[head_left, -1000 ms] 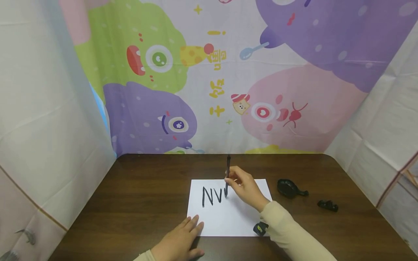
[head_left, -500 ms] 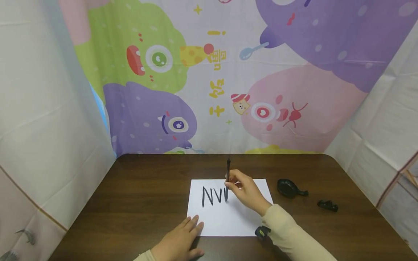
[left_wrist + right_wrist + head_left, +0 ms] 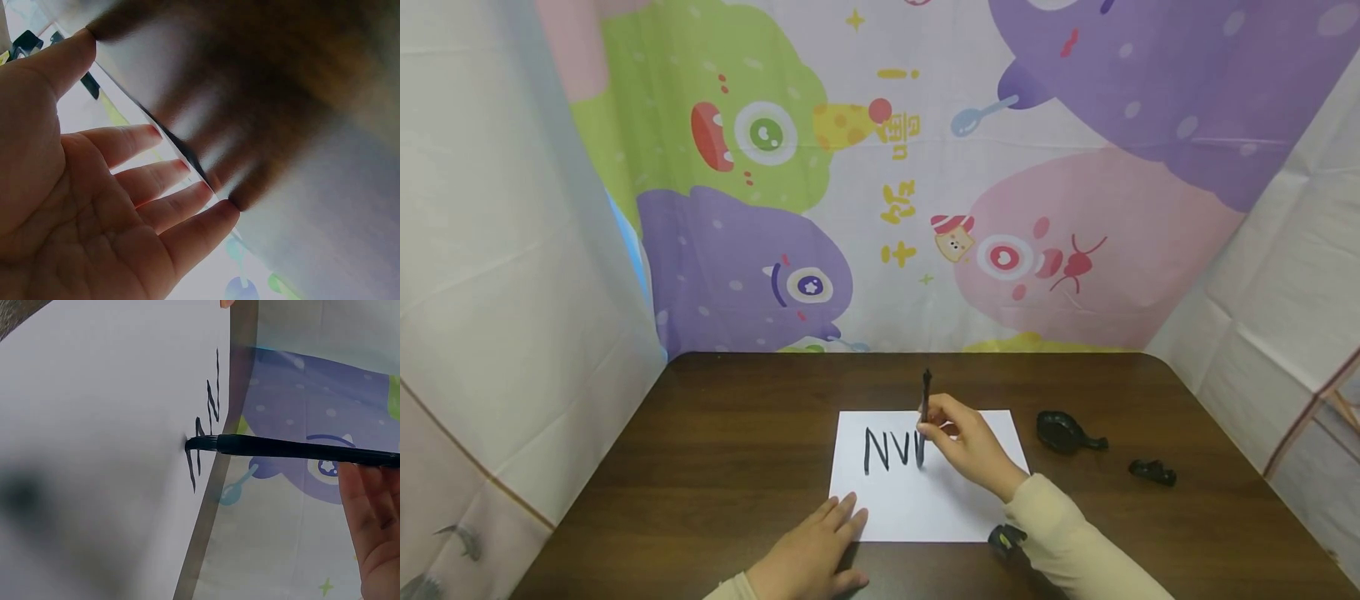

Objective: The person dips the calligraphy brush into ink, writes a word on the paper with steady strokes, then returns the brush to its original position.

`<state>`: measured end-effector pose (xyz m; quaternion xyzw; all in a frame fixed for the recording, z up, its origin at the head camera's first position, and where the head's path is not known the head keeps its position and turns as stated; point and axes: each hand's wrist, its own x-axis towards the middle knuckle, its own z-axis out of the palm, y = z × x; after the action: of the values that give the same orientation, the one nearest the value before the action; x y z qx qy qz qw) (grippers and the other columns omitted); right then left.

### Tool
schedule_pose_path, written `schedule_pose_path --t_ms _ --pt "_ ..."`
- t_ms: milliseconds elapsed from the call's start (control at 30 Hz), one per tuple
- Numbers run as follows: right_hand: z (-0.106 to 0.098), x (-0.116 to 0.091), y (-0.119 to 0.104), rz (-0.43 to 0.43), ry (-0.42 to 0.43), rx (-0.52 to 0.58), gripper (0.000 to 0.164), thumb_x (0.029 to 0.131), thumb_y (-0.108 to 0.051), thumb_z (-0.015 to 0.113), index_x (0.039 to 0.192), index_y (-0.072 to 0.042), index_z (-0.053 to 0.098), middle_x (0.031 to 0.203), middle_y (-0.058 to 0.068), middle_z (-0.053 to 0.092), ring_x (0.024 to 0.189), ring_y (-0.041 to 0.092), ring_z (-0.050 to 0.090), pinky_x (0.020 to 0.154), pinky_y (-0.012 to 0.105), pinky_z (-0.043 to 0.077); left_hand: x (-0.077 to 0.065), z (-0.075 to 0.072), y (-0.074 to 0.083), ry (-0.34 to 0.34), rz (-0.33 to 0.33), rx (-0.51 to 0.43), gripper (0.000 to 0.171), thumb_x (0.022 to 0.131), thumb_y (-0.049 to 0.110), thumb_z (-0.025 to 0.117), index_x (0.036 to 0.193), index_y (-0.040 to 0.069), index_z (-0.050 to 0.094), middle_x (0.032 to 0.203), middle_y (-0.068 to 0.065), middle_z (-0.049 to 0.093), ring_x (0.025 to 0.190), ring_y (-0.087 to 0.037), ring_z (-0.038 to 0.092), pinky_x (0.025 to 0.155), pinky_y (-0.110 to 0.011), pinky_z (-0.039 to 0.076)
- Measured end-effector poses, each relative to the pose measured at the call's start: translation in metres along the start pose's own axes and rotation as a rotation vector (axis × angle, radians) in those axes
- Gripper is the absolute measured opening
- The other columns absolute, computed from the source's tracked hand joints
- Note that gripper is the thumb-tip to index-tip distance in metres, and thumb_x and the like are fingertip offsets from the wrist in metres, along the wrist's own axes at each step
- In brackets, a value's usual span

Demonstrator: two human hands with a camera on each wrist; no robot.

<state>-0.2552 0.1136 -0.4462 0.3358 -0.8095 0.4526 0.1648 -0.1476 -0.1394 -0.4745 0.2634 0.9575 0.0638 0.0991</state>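
Observation:
A dark writing brush [image 3: 927,387] stands nearly upright in my right hand [image 3: 970,442], pinched between thumb and fingers. In the right wrist view its bristle tip [image 3: 194,444] bends against the white paper [image 3: 917,512], at the black strokes. The head view shows a black N [image 3: 877,452], a V [image 3: 904,449] and another downstroke [image 3: 920,454], partly hidden by my fingers. My left hand [image 3: 811,546] rests flat, its fingertips over the paper's lower left corner. In the left wrist view its fingers [image 3: 194,240] are spread and hold nothing.
Right of the paper, a black dish with a short handle [image 3: 1063,433] lies on the brown table [image 3: 722,433]. Further right is a small black bumpy rest [image 3: 1152,472]. A black device [image 3: 1004,540] sits under my right sleeve. A cartoon-printed curtain [image 3: 902,317] hangs behind the table.
My right hand and the brush have moved slightly down toward me, and the third black stroke has grown longer downward. The left hand stays in place.

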Motion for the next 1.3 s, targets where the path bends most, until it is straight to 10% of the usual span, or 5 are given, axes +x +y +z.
schedule_pose_path --t_ms 700,1300 --pt "-0.029 0.022 -0.018 -0.011 0.189 0.089 0.019 0.087 0.011 0.063 0.103 0.01 0.053 0.083 0.022 0.064 0.077 0.04 0.067 0.067 0.032 0.061 -0.001 -0.001 0.001 0.008 0.012 0.004 0.076 0.086 0.055 0.066 0.145 0.012 0.047 0.154 -0.016 0.04 0.138 -0.04 0.043 0.107 -0.054 0.043" --pt "-0.009 0.025 0.028 0.03 0.213 0.064 0.017 0.091 -0.002 0.066 0.105 0.001 0.057 0.085 0.01 0.066 0.079 0.026 0.07 0.069 0.023 0.059 -0.001 -0.002 0.001 -0.017 -0.006 -0.023 0.077 0.085 0.055 0.066 0.146 0.012 0.047 0.155 -0.015 0.04 0.137 -0.041 0.043 0.105 -0.054 0.045"
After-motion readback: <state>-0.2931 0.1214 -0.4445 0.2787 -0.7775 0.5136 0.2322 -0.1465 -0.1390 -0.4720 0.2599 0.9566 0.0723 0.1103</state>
